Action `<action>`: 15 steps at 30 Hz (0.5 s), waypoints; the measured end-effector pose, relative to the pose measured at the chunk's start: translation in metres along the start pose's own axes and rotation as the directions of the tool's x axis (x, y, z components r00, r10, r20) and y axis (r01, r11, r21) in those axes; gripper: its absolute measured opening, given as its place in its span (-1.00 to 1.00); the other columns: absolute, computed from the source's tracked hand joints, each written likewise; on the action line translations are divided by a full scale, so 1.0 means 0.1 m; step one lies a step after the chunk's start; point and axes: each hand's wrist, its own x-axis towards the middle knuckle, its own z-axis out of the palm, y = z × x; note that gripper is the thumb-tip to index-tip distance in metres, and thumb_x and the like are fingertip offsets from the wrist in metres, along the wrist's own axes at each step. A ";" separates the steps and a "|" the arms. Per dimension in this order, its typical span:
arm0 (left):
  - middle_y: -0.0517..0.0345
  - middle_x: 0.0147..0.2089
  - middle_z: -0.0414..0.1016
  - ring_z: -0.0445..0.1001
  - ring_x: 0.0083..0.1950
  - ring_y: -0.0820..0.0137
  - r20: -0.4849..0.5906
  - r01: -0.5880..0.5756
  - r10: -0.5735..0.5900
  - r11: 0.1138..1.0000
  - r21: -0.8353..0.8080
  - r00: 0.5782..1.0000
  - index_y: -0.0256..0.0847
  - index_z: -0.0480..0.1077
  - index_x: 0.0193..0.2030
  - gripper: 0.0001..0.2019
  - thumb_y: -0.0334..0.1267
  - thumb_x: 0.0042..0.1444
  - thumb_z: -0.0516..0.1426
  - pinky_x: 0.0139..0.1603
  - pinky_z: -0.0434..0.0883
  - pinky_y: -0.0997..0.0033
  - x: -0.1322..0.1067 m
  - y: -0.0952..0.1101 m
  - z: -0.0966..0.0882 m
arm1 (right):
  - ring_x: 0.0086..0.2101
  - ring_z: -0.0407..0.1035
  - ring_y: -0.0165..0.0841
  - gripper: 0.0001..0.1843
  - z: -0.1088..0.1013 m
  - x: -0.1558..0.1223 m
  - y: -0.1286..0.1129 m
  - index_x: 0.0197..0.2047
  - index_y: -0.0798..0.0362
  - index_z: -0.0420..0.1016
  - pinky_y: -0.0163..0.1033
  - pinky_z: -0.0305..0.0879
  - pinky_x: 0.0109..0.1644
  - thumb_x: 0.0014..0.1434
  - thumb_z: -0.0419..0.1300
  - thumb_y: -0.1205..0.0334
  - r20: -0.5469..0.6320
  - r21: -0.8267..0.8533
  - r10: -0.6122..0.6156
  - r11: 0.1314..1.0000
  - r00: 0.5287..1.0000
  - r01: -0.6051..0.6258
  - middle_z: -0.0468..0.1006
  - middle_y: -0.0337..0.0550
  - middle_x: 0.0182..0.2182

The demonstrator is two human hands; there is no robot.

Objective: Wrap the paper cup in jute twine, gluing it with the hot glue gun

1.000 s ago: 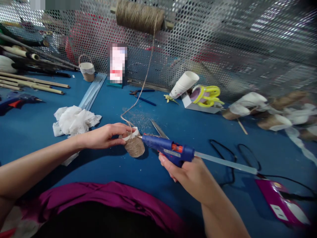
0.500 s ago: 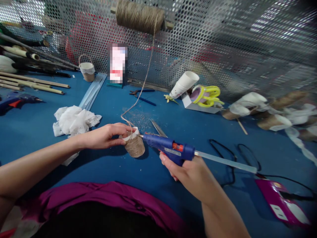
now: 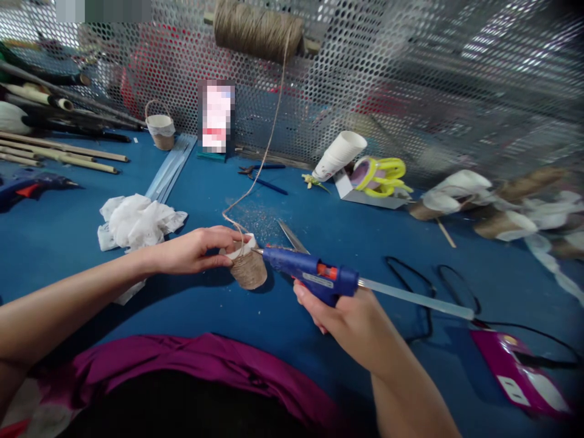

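Above the blue tabletop (image 3: 347, 231), a glue gun (image 3: 314, 271) is gripped by the right hand (image 3: 340, 313). Toward the front edge, the left hand (image 3: 198, 249) pinches the rim of a twine-wrapped cup (image 3: 249, 271) beside the nozzle (image 3: 258, 250). Thin string (image 3: 275, 118) climbs from the cup toward the back edge.

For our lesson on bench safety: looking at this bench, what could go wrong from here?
The right hand aims the glue gun at the twine-wrapped cup, close to the fingers of the left hand; if the nozzle is hot, a slip might burn them. A pointed metal blade lies just beyond the gun and could nick someone. The twine runs up to a spool, so a snag might tug the cup.
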 end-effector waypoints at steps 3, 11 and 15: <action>-0.21 0.11 0.34 0.26 0.20 0.26 -0.007 0.012 -0.012 1.000 0.001 1.000 -0.32 0.32 -0.32 -0.92 -0.38 0.16 0.03 0.12 0.30 0.23 0.00 0.00 0.00 | -0.63 0.32 -0.42 -0.66 0.00 -0.02 -0.03 -0.61 0.04 0.32 -0.33 0.27 -0.53 0.16 0.01 0.16 0.010 -0.020 -0.011 1.000 1.000 0.011 0.33 -0.29 -0.73; -0.22 0.13 0.33 0.26 0.21 0.24 -0.027 0.042 -0.042 0.999 -0.003 0.999 -0.31 0.29 -0.36 -0.92 -0.38 0.15 0.04 0.11 0.31 0.22 0.00 0.02 0.02 | -0.49 0.41 -0.34 -0.81 0.06 -0.02 -0.06 -0.43 0.06 0.40 -0.27 0.35 -0.40 0.15 0.04 0.21 -0.031 -0.029 -0.121 0.992 0.992 0.120 0.49 -0.19 -0.54; -0.23 0.13 0.33 0.27 0.20 0.25 -0.033 0.039 -0.039 0.999 -0.004 0.999 -0.31 0.28 -0.38 -0.90 -0.39 0.15 0.03 0.09 0.32 0.23 0.00 0.04 0.02 | -0.46 0.42 -0.31 -0.81 0.09 -0.04 -0.10 -0.38 0.11 0.44 -0.22 0.37 -0.33 0.14 0.05 0.22 -0.029 -0.064 -0.098 0.993 0.995 0.096 0.51 -0.13 -0.49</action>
